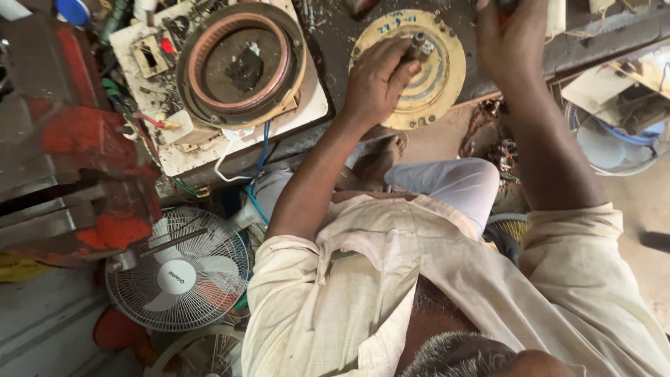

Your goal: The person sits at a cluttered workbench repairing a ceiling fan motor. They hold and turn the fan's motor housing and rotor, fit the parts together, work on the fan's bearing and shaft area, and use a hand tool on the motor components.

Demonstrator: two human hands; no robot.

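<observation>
Fingers [399,61] of the left hand [377,84] are curled together around the short metal shaft [419,43] that sticks up from the middle of a round yellowish motor cover [433,91]. That disc lies flat on the dark counter [335,31] in the upper middle of the frame, its broad face turned up toward the camera. The shaft's long axis runs roughly straight at the lens, tipped a little toward the upper right, so only its end and a bit of its side show past the knuckles.

At the top edge, right of centre, the right hand [509,42] closes on something red [504,15] that is cut off by the frame; what it is cannot be told, and its fingers look bent rather than spread.

Left of the disc, just apart from it, a round wound stator [241,66] sits on a chipped white board [307,105]. A red bench vise [91,174] fills the left side, and a white table fan [178,276] lies on the floor at the lower left.
</observation>
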